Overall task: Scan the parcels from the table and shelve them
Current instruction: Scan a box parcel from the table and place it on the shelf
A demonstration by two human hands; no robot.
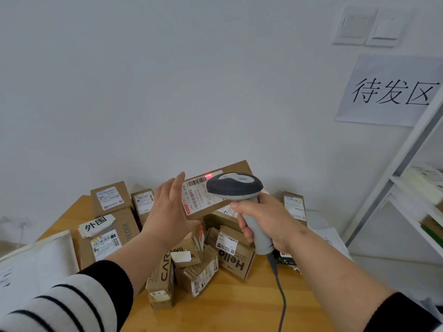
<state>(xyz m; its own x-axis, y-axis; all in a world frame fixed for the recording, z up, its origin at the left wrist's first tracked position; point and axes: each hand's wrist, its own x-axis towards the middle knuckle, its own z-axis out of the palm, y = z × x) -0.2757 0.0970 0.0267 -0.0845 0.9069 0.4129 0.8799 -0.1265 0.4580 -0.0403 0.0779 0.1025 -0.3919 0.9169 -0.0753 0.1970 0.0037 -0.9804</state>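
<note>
My left hand (167,209) holds a brown cardboard parcel (236,170) up above the pile, its white shipping label (197,195) facing me. The fingers run up the parcel's left end and the thumb sits under its lower edge. My right hand (266,219) grips the handle of a grey and black barcode scanner (233,185), whose head sits just in front of the label. A red scan light glows on the label's top barcode. Several more labelled parcels (110,200) lie heaped on the wooden table (239,305).
A white padded mailer (36,264) lies at the table's left edge. A white metal shelf rack (407,188) with some items stands at the right. The scanner's cable (282,303) trails down over the table front. A paper sign (388,92) hangs on the wall.
</note>
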